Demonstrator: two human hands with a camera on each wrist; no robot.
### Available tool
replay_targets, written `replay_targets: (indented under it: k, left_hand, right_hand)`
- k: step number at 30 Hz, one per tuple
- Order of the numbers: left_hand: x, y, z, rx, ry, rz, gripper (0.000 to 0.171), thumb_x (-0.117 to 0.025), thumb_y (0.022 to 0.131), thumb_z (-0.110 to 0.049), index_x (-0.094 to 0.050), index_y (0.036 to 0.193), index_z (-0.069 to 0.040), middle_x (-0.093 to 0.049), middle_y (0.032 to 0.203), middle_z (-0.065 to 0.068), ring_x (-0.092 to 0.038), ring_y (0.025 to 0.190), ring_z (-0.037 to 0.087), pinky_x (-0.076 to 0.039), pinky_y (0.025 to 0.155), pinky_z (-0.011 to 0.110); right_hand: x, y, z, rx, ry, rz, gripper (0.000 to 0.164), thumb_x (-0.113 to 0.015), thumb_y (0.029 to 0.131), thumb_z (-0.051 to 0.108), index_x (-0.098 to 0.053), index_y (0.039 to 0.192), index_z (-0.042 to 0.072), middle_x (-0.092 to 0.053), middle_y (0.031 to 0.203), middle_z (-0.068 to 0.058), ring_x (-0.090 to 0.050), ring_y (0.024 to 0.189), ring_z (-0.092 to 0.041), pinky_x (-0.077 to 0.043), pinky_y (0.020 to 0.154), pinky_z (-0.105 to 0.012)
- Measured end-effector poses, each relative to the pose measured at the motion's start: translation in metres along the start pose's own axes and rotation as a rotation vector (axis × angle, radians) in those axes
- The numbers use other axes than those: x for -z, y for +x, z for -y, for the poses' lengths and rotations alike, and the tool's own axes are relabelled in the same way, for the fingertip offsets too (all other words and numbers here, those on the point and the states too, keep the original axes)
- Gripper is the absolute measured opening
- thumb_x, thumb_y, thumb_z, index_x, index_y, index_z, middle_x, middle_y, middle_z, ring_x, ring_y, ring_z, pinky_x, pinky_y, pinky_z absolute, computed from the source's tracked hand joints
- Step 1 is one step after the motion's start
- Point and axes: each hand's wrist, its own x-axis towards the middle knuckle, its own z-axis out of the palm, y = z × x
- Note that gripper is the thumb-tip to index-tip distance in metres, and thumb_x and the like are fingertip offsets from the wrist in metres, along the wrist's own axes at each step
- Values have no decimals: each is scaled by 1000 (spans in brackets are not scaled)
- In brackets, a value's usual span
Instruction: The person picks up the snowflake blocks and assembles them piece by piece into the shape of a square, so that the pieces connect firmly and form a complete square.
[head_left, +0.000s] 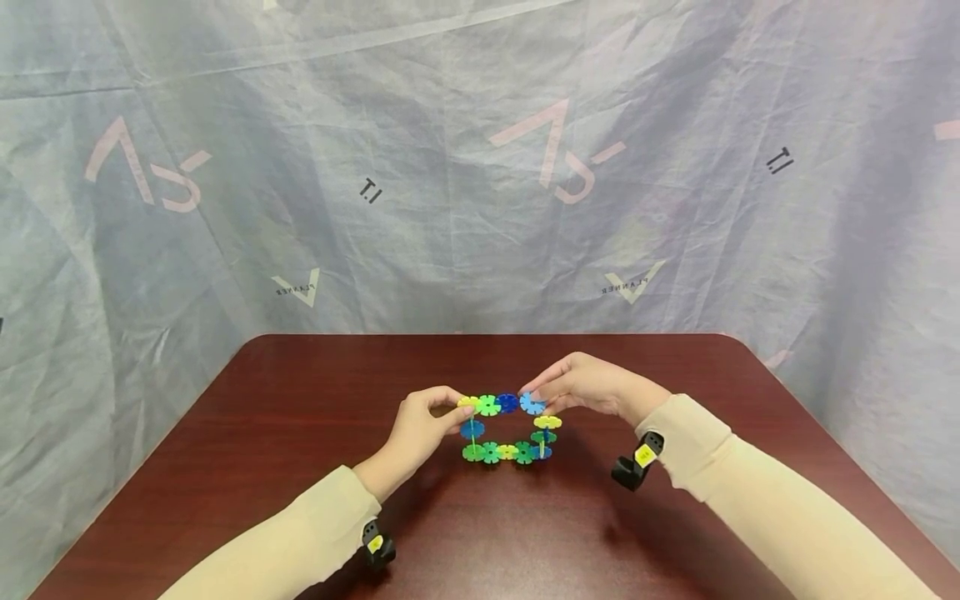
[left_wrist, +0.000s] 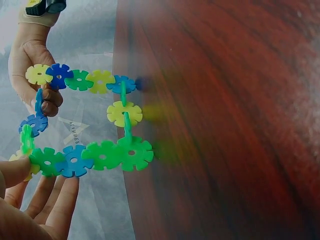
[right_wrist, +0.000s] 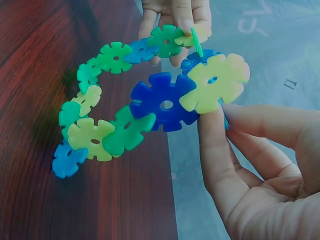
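Slotted plastic flower discs in green, yellow and blue are linked into an upright four-sided frame (head_left: 491,452). Its lower side is at or just above the table. At the upper left corner my left hand (head_left: 423,425) pinches a yellow disc (head_left: 468,402) between thumb and fingers. My right hand (head_left: 592,387) pinches a light blue disc (head_left: 532,403) at the upper right, below a larger-looking yellow disc (right_wrist: 215,83) in the right wrist view. A small gap shows between the light blue disc and the dark blue disc (head_left: 507,403) in the head view.
The dark red-brown table (head_left: 300,533) reaches back to a grey printed cloth (head_left: 450,233) hanging behind and at both sides. Black wrist cameras (head_left: 637,461) are strapped over both cream sleeves.
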Motion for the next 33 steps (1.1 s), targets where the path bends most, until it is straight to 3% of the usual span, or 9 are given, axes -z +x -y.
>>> replay_targets:
  k: [4, 11, 17, 21, 24, 33]
  left_hand:
    - [-1, 0, -1, -20, 12, 6, 9, -72, 88, -18, -73, 91, -9, -73, 89, 7, -69, 78, 17, -58, 77, 42]
    - [-2, 0, 0, -128, 86, 43, 15, -67, 92, -17, -69, 106, -15, -72, 101, 5, -68, 80, 18, -56, 70, 28]
    - [-8, 1, -4, -153, 32, 178, 29, -58, 98, -28, -61, 127, -22, -64, 125, 3, -64, 103, 21, -54, 85, 40]
    - [-16, 3, -8, -155, 46, 222, 34, -65, 93, -28, -60, 127, -22, -64, 126, 2, -60, 112, 20, -51, 89, 43]
    - [-19, 3, -11, -171, 82, 228, 31, -67, 92, -24, -61, 122, -18, -64, 123, 2, -57, 116, 19, -50, 93, 38]
    - [-20, 7, -12, -150, 97, 275, 11, -62, 95, -20, -60, 105, -14, -64, 111, 6, -60, 83, 16, -51, 70, 27]
  right_hand:
    - [-3, 1, 1, -2, -15, -8, 32, -66, 90, 7, -65, 115, -12, -74, 104, -7, -69, 89, -14, -56, 85, -34]
    - [-5, 2, 1, -6, -17, -16, 32, -67, 89, 8, -65, 114, -12, -74, 98, -7, -69, 86, -15, -57, 82, -33]
    - [-6, 3, 0, 0, -7, -3, 33, -67, 90, 8, -65, 115, -13, -75, 94, -6, -70, 85, -16, -57, 83, -34]
    - [-10, 3, 2, 7, 16, 13, 33, -66, 90, 6, -63, 116, -14, -75, 91, -6, -70, 84, -15, -57, 82, -35]
    - [-12, 3, 3, 7, 25, 13, 33, -66, 90, 4, -63, 116, -15, -75, 90, -5, -70, 83, -15, -57, 81, -34]
    - [-15, 8, 2, -30, 50, 9, 30, -64, 90, 1, -63, 115, -15, -74, 87, -6, -70, 75, -14, -58, 80, -34]
